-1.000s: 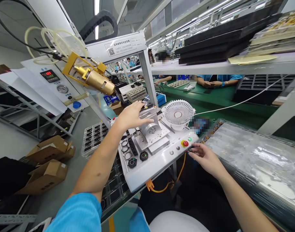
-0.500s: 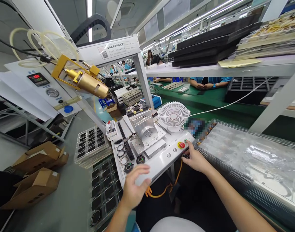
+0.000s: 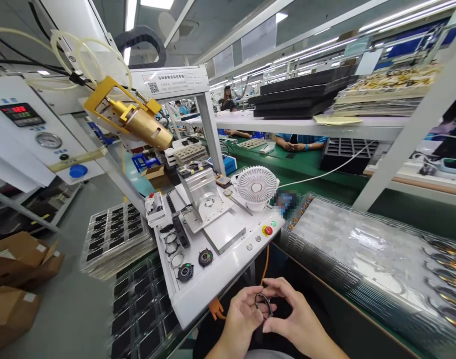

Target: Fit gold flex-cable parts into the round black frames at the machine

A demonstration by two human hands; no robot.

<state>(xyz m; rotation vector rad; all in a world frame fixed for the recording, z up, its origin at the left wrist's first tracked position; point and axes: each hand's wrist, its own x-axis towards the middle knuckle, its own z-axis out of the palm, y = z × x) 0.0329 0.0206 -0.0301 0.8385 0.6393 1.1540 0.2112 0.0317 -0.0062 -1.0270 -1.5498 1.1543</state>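
Observation:
A thin black ring [image 3: 263, 305] stands on edge between my hands, low in front of the machine. My left hand [image 3: 243, 314] grips its left side with curled fingers. On the other side my right hand [image 3: 293, 314] closes around it, thumb below and fingertips above; the exact contact is partly hidden. Two round black parts with green dots, one a watch-like disc [image 3: 205, 257] and the other a similar disc [image 3: 185, 272], lie on the white machine base [image 3: 201, 294]. Several rings [image 3: 171, 248] lie left of them, beside a black strip [image 3: 180, 231].
A metal fixture [image 3: 203, 197] stands behind a flat plate [image 3: 224, 232]. Beside it are a white fan [image 3: 256, 185], a red stop button [image 3: 267, 230] and a gold dispensing head [image 3: 147, 127] overhead. Stacked clear trays [image 3: 325, 249] lie right; black-celled trays [image 3: 138, 299] lie left.
My right hand has left the button panel and my left hand has come down from the machine's front edge; they meet around a black ring. The metal fixture has shifted back, exposing the plate.

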